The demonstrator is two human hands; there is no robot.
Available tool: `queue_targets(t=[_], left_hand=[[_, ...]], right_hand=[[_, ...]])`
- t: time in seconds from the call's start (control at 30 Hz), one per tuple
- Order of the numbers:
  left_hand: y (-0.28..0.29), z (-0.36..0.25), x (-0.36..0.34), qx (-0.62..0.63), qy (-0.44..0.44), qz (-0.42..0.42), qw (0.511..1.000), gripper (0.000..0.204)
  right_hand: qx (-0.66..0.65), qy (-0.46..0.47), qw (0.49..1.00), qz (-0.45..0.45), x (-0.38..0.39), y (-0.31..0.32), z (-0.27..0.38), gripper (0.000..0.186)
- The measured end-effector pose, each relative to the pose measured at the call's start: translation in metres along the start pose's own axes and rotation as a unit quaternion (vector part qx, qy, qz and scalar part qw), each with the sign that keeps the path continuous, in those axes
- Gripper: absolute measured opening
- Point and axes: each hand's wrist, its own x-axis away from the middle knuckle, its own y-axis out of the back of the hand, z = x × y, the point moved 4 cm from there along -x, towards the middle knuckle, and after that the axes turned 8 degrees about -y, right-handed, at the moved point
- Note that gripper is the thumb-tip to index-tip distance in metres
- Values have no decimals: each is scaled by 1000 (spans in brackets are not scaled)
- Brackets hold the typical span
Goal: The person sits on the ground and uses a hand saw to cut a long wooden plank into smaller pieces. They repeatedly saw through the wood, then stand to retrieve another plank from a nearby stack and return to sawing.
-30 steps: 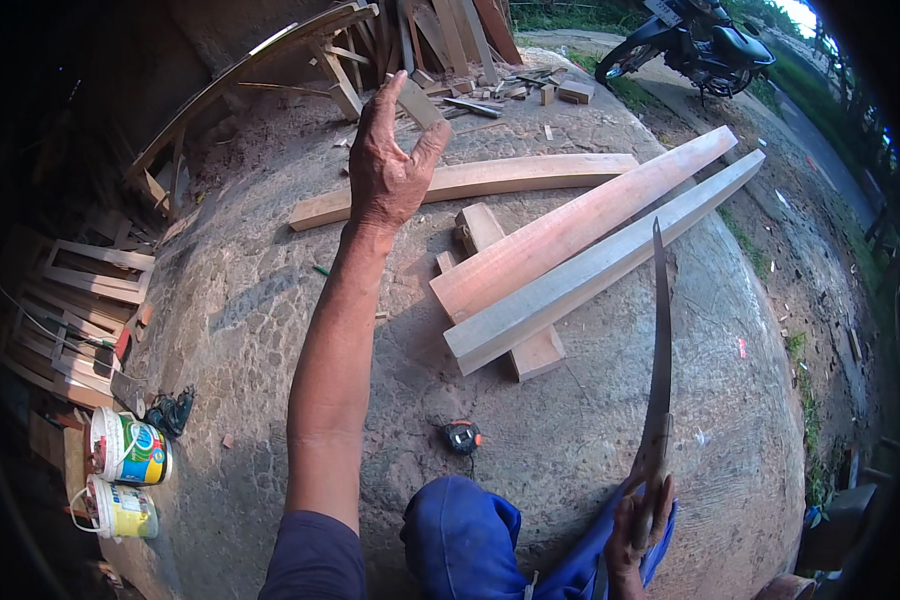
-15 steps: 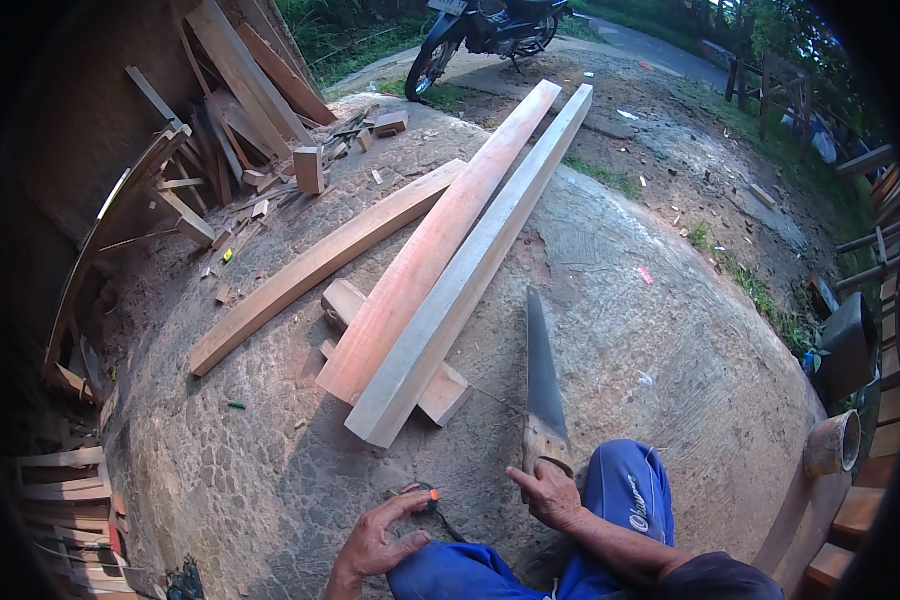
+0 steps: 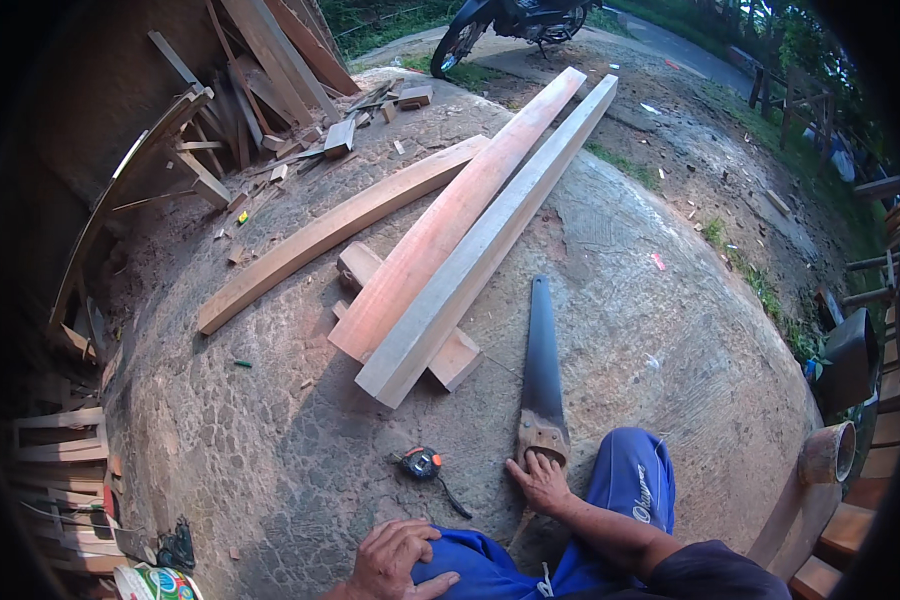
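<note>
On a rough concrete slab [image 3: 620,330] outside a wood workshop, seen from the head camera, a person in blue trousers [image 3: 630,490] crouches over a hand saw [image 3: 542,380]. The right hand [image 3: 540,480] rests with fingers spread on the saw's wooden handle, pressing it from above rather than wrapped around it; the dark blade lies flat on the slab and points away from the person, toward the timber. The left hand [image 3: 395,560] sits on the left knee, fingers loosely curled over the blue cloth and holding nothing.

Just left of the saw handle, a small black-and-orange tape measure [image 3: 422,462] lies on the concrete with its strap trailing toward the knee, between the two hands but touched by neither.

Ahead of the saw, two long squared beams [image 3: 470,240] lie side by side, touching, their near ends propped on a short wooden block [image 3: 455,358] set crosswise beneath them. A third, slightly curved plank [image 3: 340,230] lies flat to their left, well apart at its near end. Beyond it, offcuts and scrap boards [image 3: 270,110] are heaped against the dark shed at the upper left.

A motorcycle [image 3: 510,25] is parked at the top edge, where the slab meets dirt and grass. A paint tin [image 3: 155,582] stands at the lower left edge, and a bamboo tube [image 3: 828,452] leans at the lower right.
</note>
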Motion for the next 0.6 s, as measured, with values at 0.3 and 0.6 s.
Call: queue_targets(t=[0.3,0.6], left_hand=[[18,-15,-10,106,31,36,993,38],[7,-39,-25,113,307,256,910,39]], right_hand=[[11,-57,978,199,-12,16,7,74],[-216,-117,940,236,25,188,17,76]])
